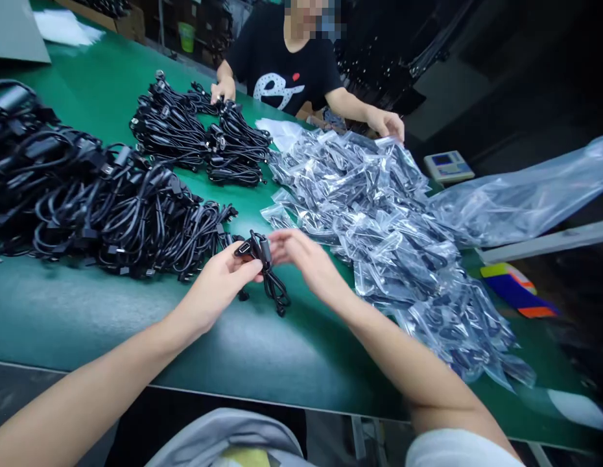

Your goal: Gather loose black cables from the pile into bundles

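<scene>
My left hand (228,275) holds a cable bundle (275,288), in from the surface's (301,357) near edge. Right hand (304,256) loosely open beside it. Bagged pile (399,240) toward right edge.

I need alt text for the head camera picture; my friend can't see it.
A person's left hand holds a coiled black cable above a green table, right hand close by. More cables are piled at left, clear bags at right; a co-worker is opposite.

White letters (278,90), perhaps "ei", stand on the co-worker's black T-shirt (265,48).
</scene>
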Demonstrator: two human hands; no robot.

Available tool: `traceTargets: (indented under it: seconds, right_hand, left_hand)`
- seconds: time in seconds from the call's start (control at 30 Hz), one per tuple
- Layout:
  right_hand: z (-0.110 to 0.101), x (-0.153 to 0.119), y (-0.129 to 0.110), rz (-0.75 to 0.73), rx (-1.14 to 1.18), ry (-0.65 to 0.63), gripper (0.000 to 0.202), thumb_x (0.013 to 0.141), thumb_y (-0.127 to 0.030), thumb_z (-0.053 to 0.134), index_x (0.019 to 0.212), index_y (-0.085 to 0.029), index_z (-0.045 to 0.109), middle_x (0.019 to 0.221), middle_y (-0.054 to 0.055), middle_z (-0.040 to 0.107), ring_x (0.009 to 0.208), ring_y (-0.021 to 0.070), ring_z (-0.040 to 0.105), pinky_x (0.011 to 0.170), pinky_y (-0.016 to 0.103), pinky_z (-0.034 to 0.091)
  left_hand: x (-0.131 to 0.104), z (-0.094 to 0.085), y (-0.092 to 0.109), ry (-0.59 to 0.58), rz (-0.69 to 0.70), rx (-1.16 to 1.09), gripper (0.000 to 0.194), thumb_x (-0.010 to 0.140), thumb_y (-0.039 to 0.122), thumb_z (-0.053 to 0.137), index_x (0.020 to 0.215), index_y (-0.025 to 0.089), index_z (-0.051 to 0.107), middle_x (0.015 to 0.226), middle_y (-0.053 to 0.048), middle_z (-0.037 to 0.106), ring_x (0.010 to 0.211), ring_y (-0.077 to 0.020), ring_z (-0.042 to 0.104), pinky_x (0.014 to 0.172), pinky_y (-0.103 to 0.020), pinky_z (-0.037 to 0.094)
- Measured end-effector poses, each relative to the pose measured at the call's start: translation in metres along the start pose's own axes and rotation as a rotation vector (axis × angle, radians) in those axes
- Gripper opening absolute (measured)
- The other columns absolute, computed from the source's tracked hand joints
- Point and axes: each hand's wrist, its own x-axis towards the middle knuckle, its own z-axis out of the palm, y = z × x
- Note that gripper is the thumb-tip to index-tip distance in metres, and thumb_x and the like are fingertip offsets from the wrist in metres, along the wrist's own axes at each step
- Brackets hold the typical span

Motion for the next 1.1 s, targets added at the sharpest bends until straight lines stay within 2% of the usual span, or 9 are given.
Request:
traceTargets:
  seconds: [0.1,0.17,0.27,0.33,0.43,0.63,0.77,0.97,1.1]
  right_hand:
    - [0.011,-0.061,0.007,0.169,0.12,-0.092,0.035,0.086,-0.037,0.069,0.114,-0.022,0.054,0.101,0.003,0.067,0.089,0.0168,0.065,0.08,0.031,0.051]
    - [0.014,-0.081,0.015,0.228,0.1,-0.114,0.025,0.087,-0.033,0.066,0.107,-0.022,0.055,0.083,-0.002,0.064,0.072,0.0138,0.061,0.071,0.028,0.047]
    - [0.006,-0.094,0.026,0.25,0.049,-0.101,0.014,0.095,-0.034,0.055,0.1,-0.021,0.058,0.065,-0.006,0.051,0.056,0.0118,0.05,0.061,0.027,0.04]
    - [-0.003,-0.099,0.033,0.246,0.047,-0.087,0.015,0.096,-0.036,0.054,0.101,-0.022,0.059,0.063,-0.007,0.048,0.054,0.0121,0.046,0.059,0.027,0.037]
    - [-0.011,-0.107,0.044,0.214,0.079,-0.085,0.018,0.098,-0.038,0.052,0.098,-0.022,0.06,0.062,-0.006,0.048,0.057,0.0137,0.046,0.059,0.027,0.035]
    - [-0.011,-0.109,0.055,0.147,0.075,-0.063,0.021,0.098,-0.038,0.05,0.086,-0.023,0.058,0.074,0.0,0.058,0.068,0.0168,0.052,0.064,0.03,0.035]
    - [-0.011,-0.107,0.058,0.15,0.128,-0.072,0.022,0.097,-0.039,0.051,0.084,-0.023,0.059,0.074,0.001,0.058,0.066,0.0169,0.052,0.062,0.029,0.034]
    - [-0.011,-0.102,0.054,0.286,0.485,-0.174,0.029,0.097,-0.045,0.052,0.087,-0.019,0.062,0.061,-0.005,0.048,0.047,0.009,0.04,0.05,0.025,0.029]
    - [-0.012,-0.098,0.053,0.356,0.822,-0.249,0.032,0.094,-0.048,0.06,0.09,-0.016,0.063,0.059,-0.006,0.046,0.042,0.0048,0.033,0.043,0.022,0.024]
  left_hand:
    - [-0.002,0.005,-0.011,-0.081,-0.051,0.042,0.022,0.08,0.03,0.07,0.095,0.015,0.061,0.089,-0.002,0.067,0.082,-0.0137,0.063,0.078,-0.027,0.053]
    - [-0.002,0.008,-0.017,-0.116,-0.094,0.117,0.028,0.081,0.029,0.071,0.101,0.015,0.06,0.089,-0.001,0.066,0.08,-0.0134,0.063,0.08,-0.029,0.053]
    - [0.001,0.011,-0.023,-0.078,-0.1,0.246,0.039,0.081,0.03,0.072,0.114,0.015,0.057,0.096,-0.002,0.066,0.081,-0.0135,0.065,0.079,-0.03,0.053]
    - [0.004,0.012,-0.025,-0.051,-0.092,0.324,0.037,0.084,0.034,0.071,0.114,0.015,0.059,0.093,-0.001,0.065,0.078,-0.013,0.065,0.077,-0.03,0.054]
    - [0.008,0.014,-0.026,-0.084,-0.124,0.387,0.028,0.087,0.037,0.069,0.103,0.014,0.064,0.083,-0.001,0.065,0.072,-0.0119,0.064,0.073,-0.027,0.053]
    - [0.009,0.018,-0.023,-0.056,-0.203,0.402,0.026,0.092,0.039,0.064,0.098,0.014,0.066,0.081,-0.002,0.069,0.072,-0.0126,0.067,0.071,-0.025,0.056]
    - [0.009,0.018,-0.022,-0.072,-0.216,0.432,0.025,0.086,0.036,0.073,0.095,0.015,0.064,0.079,0.0,0.069,0.069,-0.0113,0.067,0.067,-0.023,0.055]
    - [0.007,0.017,-0.023,-0.074,-0.219,0.377,0.027,0.087,0.038,0.072,0.099,0.016,0.062,0.083,-0.001,0.07,0.072,-0.0117,0.067,0.069,-0.024,0.055]
    - [0.005,0.01,-0.019,-0.142,-0.162,0.335,0.023,0.087,0.033,0.073,0.099,0.018,0.061,0.084,0.0,0.068,0.075,-0.0109,0.066,0.075,-0.024,0.054]
